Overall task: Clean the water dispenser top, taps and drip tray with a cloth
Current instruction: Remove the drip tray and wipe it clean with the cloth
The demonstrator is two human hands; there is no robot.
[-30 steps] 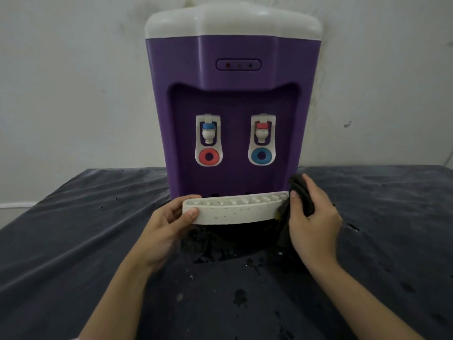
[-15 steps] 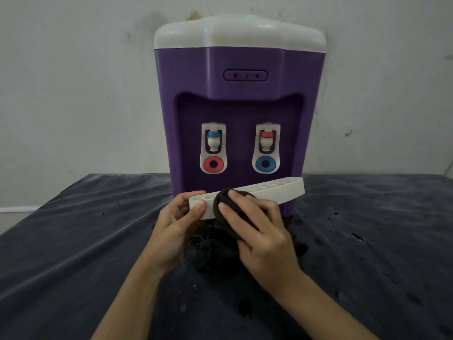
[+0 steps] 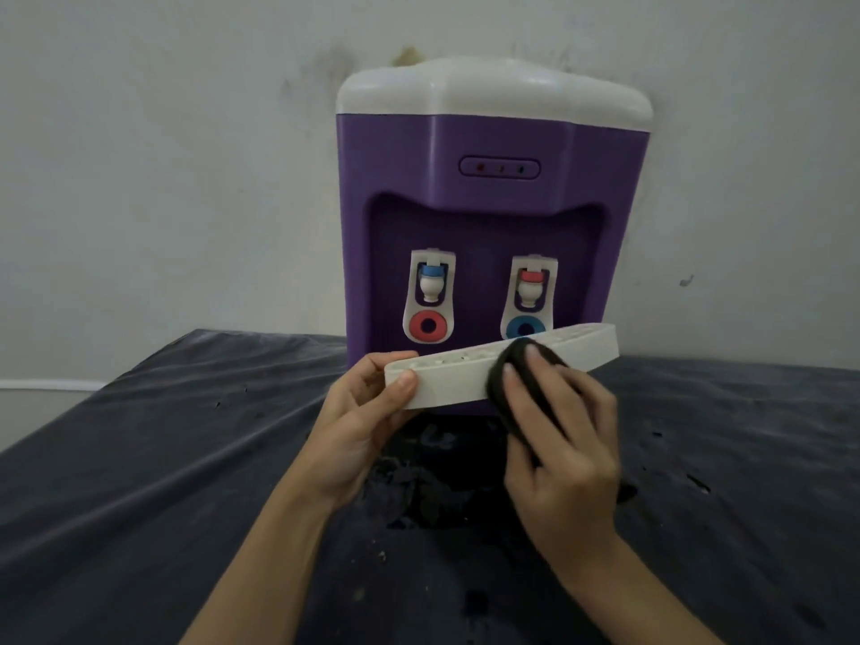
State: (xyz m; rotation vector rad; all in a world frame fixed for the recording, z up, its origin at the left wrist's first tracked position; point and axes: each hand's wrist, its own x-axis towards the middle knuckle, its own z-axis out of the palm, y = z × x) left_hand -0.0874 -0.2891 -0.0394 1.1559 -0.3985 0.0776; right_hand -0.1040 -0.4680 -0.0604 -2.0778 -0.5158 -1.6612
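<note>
A purple water dispenser [image 3: 493, 146] with a white top [image 3: 488, 86] stands against the wall. Its two taps, one blue-capped [image 3: 432, 284] and one red-capped [image 3: 530, 290], sit in the front recess. The white drip tray [image 3: 453, 381] is lifted off the dispenser and tilted, its right end higher. My left hand [image 3: 363, 421] grips the tray's left end, thumb on its front face. My right hand [image 3: 563, 439] holds a dark cloth [image 3: 505, 370] pressed against the tray's front, right of its middle.
The dispenser stands on a table under a dark wrinkled cover [image 3: 139, 481]. A wet dark patch with specks [image 3: 433, 495] lies on the cover below the tray. A stained pale wall [image 3: 186, 155] rises right behind the dispenser.
The tray came off the dispenser and was tilted up at its right end. My right hand slid the cloth from the tray's right end to its front, now slightly further right.
</note>
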